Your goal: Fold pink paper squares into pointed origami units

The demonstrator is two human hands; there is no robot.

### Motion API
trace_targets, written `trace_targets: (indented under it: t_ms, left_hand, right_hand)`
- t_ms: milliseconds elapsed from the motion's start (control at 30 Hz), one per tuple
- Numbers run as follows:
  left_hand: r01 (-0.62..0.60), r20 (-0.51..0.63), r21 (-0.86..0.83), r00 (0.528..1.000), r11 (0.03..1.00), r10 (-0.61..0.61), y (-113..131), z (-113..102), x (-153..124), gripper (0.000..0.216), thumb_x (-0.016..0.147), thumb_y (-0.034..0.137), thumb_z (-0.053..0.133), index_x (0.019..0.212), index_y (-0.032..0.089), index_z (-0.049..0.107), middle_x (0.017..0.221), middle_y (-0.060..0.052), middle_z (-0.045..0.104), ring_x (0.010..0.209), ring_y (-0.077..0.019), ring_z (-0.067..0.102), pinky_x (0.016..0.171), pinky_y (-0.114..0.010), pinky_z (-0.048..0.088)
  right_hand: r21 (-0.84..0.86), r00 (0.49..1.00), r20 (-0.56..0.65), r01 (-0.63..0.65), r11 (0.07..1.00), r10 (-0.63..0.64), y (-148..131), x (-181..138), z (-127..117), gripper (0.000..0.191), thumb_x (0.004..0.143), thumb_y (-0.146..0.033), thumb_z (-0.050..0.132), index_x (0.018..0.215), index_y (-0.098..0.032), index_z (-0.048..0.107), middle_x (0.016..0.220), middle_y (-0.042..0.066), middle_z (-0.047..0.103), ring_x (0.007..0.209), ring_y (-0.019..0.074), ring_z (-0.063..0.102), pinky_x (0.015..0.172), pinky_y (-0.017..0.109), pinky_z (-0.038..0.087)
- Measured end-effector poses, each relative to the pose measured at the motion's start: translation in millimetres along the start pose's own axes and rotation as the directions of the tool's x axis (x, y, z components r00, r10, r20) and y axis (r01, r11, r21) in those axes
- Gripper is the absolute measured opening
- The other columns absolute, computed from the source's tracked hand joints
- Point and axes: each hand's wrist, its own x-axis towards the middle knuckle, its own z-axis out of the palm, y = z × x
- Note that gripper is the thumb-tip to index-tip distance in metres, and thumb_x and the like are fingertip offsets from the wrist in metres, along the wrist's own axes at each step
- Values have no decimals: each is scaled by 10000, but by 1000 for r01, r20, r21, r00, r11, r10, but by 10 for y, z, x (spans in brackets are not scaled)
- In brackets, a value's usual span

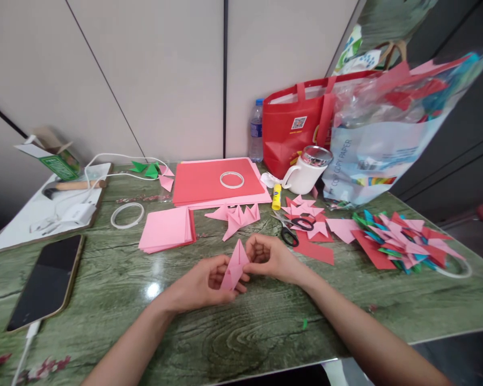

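Note:
Between my two hands is a pink folded paper piece [235,266] with a pointed top and creases down its face. My left hand [209,281] grips its lower left part, fingers behind and thumb at the bottom. At its right edge my right hand [271,258] pinches the paper between thumb and fingers. Just beyond lie several folded pink pieces [241,217] with pointed tips. A stack of pink square sheets [165,229] rests to the left of them, and black-handled scissors [288,236] lie to the right.
Red and pink sheets [201,179] carry a tape roll [232,180]. A glue stick [276,197], white mug [306,171], water bottle [256,131], red bag [282,128] and plastic bag [358,155] stand behind. Paper scraps [406,241] pile right; a phone [46,281] lies left.

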Motion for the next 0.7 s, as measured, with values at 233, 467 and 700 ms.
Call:
trace_targets:
  t_ms: [233,467,700]
  left_hand:
    - [40,-285,94,958,995,-11,-71,105,73,333,563,170,765,835,134,577,793,-60,692,723,-178,655,714,-323,505]
    - [44,-367,-13,929,999,-46,-126,154,135,315,630,325,729,785,103,567,698,-110,715,642,-214,686,644,-343,548]
    - [9,-379,-78,924,997,-38,-173,160,157,352,609,350,750,776,108,557,749,-123,724,643,-217,695,634,-332,566]
  right_hand:
    - [4,999,24,-42,999,42,-16,11,57,269,619,-285,726,724,-152,517,633,-43,532,524,61,480,512,194,393]
    - [19,997,54,-55,998,54,15,24,65,261,634,-290,720,633,-152,498,580,-58,488,497,52,443,492,188,365]
    - [113,995,80,-73,991,64,66,23,113,285,635,-364,734,715,-148,565,621,-26,573,531,94,533,543,231,436]
